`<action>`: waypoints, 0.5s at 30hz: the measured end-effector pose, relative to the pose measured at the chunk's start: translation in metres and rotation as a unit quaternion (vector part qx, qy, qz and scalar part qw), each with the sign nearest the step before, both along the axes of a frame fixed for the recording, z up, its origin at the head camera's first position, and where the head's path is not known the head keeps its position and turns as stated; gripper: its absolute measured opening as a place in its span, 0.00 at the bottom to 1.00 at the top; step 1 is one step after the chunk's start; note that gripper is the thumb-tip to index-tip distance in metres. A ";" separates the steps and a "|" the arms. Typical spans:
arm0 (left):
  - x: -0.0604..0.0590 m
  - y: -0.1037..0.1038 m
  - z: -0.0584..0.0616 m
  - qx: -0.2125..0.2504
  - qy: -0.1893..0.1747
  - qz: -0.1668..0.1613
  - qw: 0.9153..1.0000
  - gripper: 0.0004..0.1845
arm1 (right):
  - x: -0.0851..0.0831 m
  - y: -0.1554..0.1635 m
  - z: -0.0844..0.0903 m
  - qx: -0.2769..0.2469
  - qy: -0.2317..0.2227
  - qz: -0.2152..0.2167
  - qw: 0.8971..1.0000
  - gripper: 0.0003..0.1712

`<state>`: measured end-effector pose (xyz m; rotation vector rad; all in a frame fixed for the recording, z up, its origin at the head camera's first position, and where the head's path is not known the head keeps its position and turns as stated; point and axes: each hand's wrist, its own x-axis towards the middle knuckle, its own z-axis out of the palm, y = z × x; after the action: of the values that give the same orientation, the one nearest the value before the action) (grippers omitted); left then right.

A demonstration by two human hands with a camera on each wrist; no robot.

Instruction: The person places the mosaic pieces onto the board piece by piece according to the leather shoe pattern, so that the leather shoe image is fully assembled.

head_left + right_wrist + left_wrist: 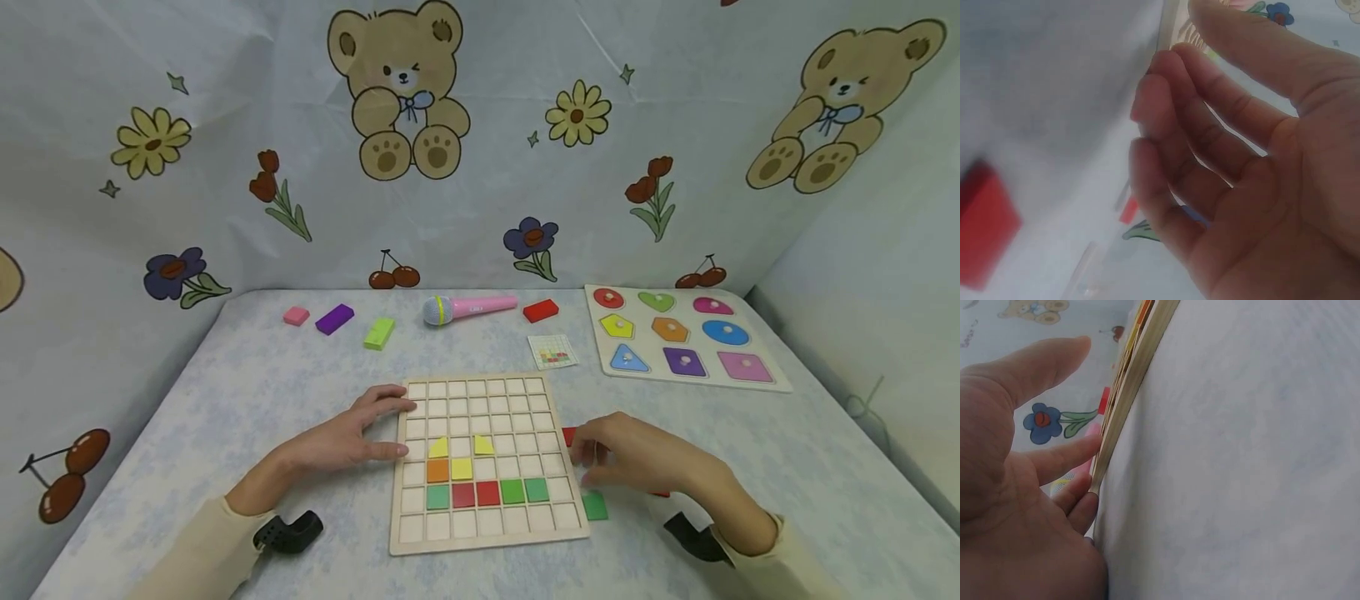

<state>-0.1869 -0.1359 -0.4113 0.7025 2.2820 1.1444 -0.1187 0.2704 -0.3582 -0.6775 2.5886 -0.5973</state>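
Observation:
In the head view a wooden grid board (450, 540) lies flat on the table, with yellow, orange, red and green tiles in some of its squares. My left hand (341, 435) is at the board's left side, fingers spread and fingertips touching the edge. The left wrist view shows those fingers against the board's wooden side (1124, 403). Just beyond the right edge, my right hand (637, 454) is over the table, fingers loosely bent. Nothing shows between its thumb and fingers in the right wrist view. A green tile (596, 505) and a partly hidden red piece (569, 436) lie by it.
Behind the board are a pattern card (553, 352), a pink toy microphone (480, 307) and a red block (541, 311). Lime (379, 333), purple (334, 319) and pink (296, 316) blocks lie farther left. A shape puzzle board (697, 377) sits at the back right.

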 end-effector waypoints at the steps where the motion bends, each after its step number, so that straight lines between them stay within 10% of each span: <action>1: 0.000 0.000 0.001 0.001 0.000 0.000 1.000 0.36 | 0.002 0.002 -0.001 0.001 -0.006 -0.004 1.000 0.10; 15: 0.001 0.000 0.000 0.000 -0.005 0.006 1.000 0.36 | 0.013 0.000 -0.005 0.002 -0.066 0.011 0.998 0.14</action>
<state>-0.1861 -0.1361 -0.4115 0.6827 2.2796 1.1517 -0.1056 0.2700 -0.3627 -0.6422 2.4560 -0.6076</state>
